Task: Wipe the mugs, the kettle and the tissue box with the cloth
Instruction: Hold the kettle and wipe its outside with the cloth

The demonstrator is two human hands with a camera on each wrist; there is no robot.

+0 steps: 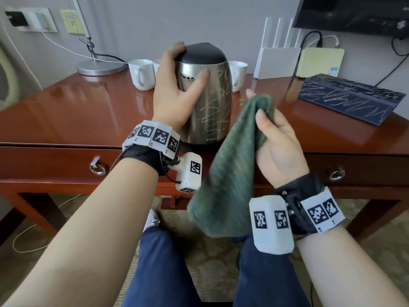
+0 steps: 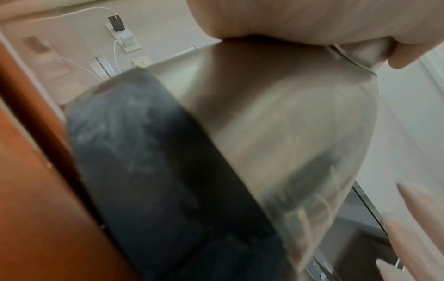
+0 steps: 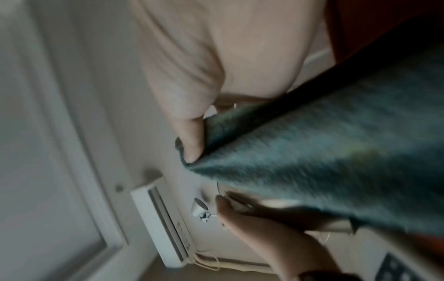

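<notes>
Steel kettle [image 2: 276,133] blurred behind left hand [image 2: 312,21].

1. The desk [image 1: 66,111] is being viewed from the head, looking forward and down, at middling range.
2. The kettle [image 2: 276,142] is being viewed very close from the left wrist, looking upward along its side.
3. The cloth [image 3: 336,152] is being viewed very close from the right wrist, facing wall and ceiling.
4. Kettle and cloth are being shared with the head view.
</notes>
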